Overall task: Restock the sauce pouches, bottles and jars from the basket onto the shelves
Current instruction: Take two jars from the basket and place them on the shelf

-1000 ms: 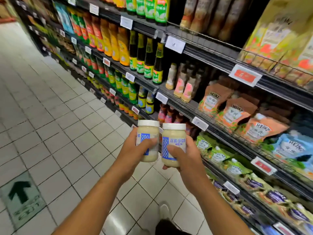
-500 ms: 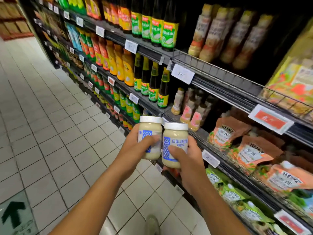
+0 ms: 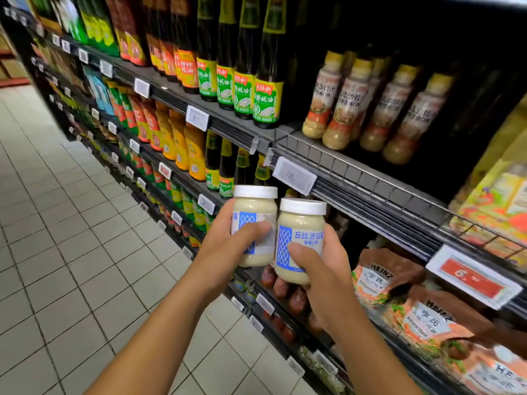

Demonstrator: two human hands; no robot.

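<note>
In the centre of the frame two white-lidded jars of pale cream sauce stand upright side by side, touching, in front of the shelves. The left hand (image 3: 225, 252) grips the left jar (image 3: 254, 220), its thumb covering much of the blue lattice label. The right hand (image 3: 325, 269) grips the right jar (image 3: 301, 223), with its fingers hidden behind the glass. Above them hangs a price tag (image 3: 293, 175) reading "18.". The dressing bottles (image 3: 345, 109) at upper right fade into a dark recess. The Heinz pouches (image 3: 379, 277) at lower right are blurred and cut off by the frame edge.
</note>
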